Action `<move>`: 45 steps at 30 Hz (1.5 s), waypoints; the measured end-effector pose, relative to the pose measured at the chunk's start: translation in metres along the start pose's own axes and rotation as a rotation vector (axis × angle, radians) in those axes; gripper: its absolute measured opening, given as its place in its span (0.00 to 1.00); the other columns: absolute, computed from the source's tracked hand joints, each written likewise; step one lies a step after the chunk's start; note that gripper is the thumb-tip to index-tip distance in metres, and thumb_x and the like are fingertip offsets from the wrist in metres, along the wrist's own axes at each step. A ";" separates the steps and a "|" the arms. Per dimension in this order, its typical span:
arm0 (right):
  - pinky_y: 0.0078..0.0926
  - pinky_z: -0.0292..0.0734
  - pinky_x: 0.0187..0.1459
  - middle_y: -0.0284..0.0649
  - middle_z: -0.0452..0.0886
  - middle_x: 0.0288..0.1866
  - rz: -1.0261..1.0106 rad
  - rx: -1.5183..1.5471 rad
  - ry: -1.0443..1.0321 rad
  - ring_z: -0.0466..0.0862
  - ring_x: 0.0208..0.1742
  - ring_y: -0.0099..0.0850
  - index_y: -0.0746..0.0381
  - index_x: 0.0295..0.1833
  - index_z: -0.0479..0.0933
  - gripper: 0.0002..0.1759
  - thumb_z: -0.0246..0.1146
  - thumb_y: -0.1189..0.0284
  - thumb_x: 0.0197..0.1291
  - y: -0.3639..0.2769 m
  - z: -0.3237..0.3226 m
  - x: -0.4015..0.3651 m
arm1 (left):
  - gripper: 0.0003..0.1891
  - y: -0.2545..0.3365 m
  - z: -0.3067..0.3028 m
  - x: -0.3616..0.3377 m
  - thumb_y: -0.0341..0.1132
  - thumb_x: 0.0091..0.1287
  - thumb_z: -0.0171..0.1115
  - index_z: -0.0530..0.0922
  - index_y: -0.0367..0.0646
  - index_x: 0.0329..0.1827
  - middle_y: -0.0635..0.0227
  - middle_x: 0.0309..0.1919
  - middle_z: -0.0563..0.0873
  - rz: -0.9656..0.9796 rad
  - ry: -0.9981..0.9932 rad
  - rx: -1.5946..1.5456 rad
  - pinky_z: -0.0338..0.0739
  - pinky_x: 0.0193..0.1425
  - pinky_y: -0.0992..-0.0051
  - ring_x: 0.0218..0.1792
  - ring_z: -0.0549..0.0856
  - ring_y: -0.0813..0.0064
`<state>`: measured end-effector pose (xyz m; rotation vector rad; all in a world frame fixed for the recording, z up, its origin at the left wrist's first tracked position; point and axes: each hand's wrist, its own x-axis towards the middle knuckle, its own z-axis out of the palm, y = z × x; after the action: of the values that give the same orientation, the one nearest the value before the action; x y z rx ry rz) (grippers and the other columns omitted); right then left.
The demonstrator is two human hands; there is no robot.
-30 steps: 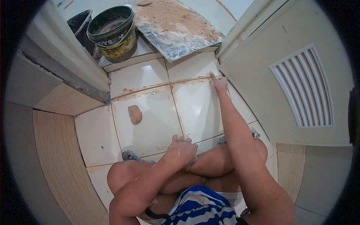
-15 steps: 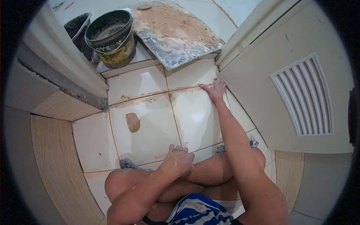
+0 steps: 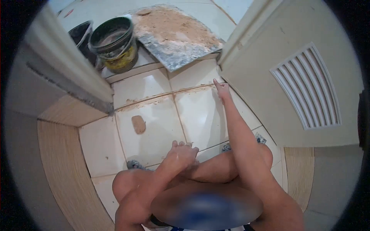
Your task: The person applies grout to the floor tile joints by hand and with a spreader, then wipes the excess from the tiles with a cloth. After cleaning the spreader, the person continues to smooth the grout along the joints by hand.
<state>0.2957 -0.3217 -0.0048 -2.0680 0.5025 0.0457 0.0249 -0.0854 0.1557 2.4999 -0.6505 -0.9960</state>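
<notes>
My left hand [image 3: 184, 154] hangs loosely over my bent leg, palm down, its fingers bent but apart and nothing visible in them. On the floor beside the lower edge of the door, my right hand [image 3: 222, 91] rests near the grout line with its thumb out and its other fingers curled in. What those fingers hold, if anything, is too small to make out. A flat brown lump [image 3: 138, 124] lies on the pale tile [image 3: 156, 144] ahead of my left hand.
Beyond the threshold stand a dark green bucket with yellow marks [image 3: 122, 61] and a black bucket [image 3: 82, 40]. A board [image 3: 175, 57] bears sandy brown material [image 3: 175, 27]. The vented door [image 3: 266, 96] is on the right, a door frame [image 3: 67, 50] on the left.
My right hand's fingers have gone from spread on the tile to curled in beside the door. My left hand has barely moved. The view has shifted slightly.
</notes>
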 end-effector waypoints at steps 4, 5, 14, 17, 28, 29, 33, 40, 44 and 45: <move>0.38 0.77 0.49 0.46 0.79 0.48 -0.140 -0.207 -0.574 0.78 0.46 0.37 0.65 0.60 0.69 0.44 0.72 0.41 0.51 -0.045 0.023 -0.062 | 0.20 -0.019 0.000 0.002 0.46 0.63 0.63 0.81 0.46 0.55 0.54 0.49 0.85 -0.111 0.078 0.037 0.71 0.61 0.49 0.55 0.82 0.54; 0.39 0.75 0.54 0.48 0.79 0.49 -0.118 -0.408 -0.773 0.79 0.50 0.39 0.64 0.64 0.68 0.47 0.69 0.38 0.52 -0.059 0.022 -0.068 | 0.20 -0.024 -0.003 0.002 0.46 0.63 0.65 0.81 0.45 0.53 0.53 0.49 0.85 -0.216 0.055 0.059 0.74 0.60 0.50 0.55 0.83 0.54; 0.33 0.74 0.55 0.44 0.79 0.49 -0.429 -0.440 -0.718 0.79 0.52 0.35 0.64 0.59 0.70 0.39 0.63 0.40 0.61 -0.149 -0.124 -0.121 | 0.15 -0.090 0.014 0.008 0.39 0.55 0.62 0.82 0.38 0.41 0.49 0.43 0.87 -0.337 0.351 -0.022 0.80 0.53 0.55 0.47 0.86 0.49; 0.30 0.74 0.53 0.41 0.79 0.48 -0.394 -0.255 -0.464 0.78 0.49 0.32 0.66 0.59 0.70 0.35 0.62 0.45 0.64 -0.089 -0.225 -0.107 | 0.29 -0.075 0.000 -0.002 0.48 0.58 0.67 0.80 0.40 0.60 0.49 0.55 0.84 -0.374 0.319 -0.008 0.75 0.64 0.60 0.58 0.82 0.50; 0.47 0.69 0.53 0.53 0.79 0.51 0.172 -0.098 0.513 0.78 0.52 0.48 0.59 0.64 0.69 0.28 0.54 0.49 0.70 0.227 -0.299 -0.189 | 0.31 -0.044 0.004 -0.003 0.47 0.60 0.67 0.76 0.36 0.63 0.46 0.57 0.82 -0.467 0.261 -0.085 0.74 0.65 0.60 0.60 0.80 0.48; 0.50 0.65 0.56 0.51 0.78 0.54 -0.019 -0.333 0.498 0.75 0.57 0.48 0.59 0.66 0.68 0.29 0.53 0.50 0.71 0.222 -0.293 -0.190 | 0.31 -0.042 0.006 -0.003 0.47 0.60 0.66 0.76 0.37 0.63 0.45 0.56 0.83 -0.437 0.259 -0.082 0.75 0.65 0.60 0.59 0.81 0.48; 0.59 0.56 0.63 0.50 0.73 0.65 -0.265 -0.593 0.247 0.64 0.71 0.49 0.61 0.71 0.66 0.32 0.51 0.50 0.72 0.206 -0.282 -0.163 | 0.31 -0.038 0.019 -0.018 0.49 0.61 0.65 0.76 0.40 0.64 0.45 0.54 0.83 -0.476 0.291 -0.131 0.75 0.64 0.59 0.57 0.82 0.47; 0.58 0.55 0.65 0.57 0.71 0.64 -0.298 -0.741 0.249 0.64 0.69 0.53 0.67 0.66 0.70 0.32 0.50 0.51 0.72 0.209 -0.270 -0.136 | 0.32 -0.032 0.016 -0.039 0.48 0.62 0.64 0.73 0.41 0.67 0.47 0.54 0.84 -0.530 0.371 -0.154 0.75 0.63 0.58 0.55 0.83 0.49; 0.54 0.64 0.57 0.51 0.76 0.53 -0.464 -0.728 0.378 0.74 0.57 0.49 0.63 0.60 0.69 0.25 0.49 0.52 0.73 0.216 -0.277 -0.132 | 0.32 -0.028 0.013 -0.031 0.48 0.63 0.64 0.73 0.41 0.67 0.47 0.52 0.85 -0.499 0.382 -0.194 0.76 0.61 0.58 0.54 0.83 0.48; 0.52 0.67 0.54 0.54 0.77 0.52 -0.301 -0.573 0.266 0.76 0.54 0.51 0.66 0.58 0.70 0.27 0.49 0.52 0.72 0.199 -0.282 -0.133 | 0.31 -0.025 0.011 -0.030 0.47 0.63 0.64 0.73 0.40 0.67 0.47 0.50 0.85 -0.478 0.390 -0.225 0.77 0.59 0.58 0.52 0.84 0.49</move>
<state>0.0527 -0.6007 0.0126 -2.7138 0.3553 -0.2987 0.0048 -0.0500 0.1521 2.5833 0.1764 -0.6415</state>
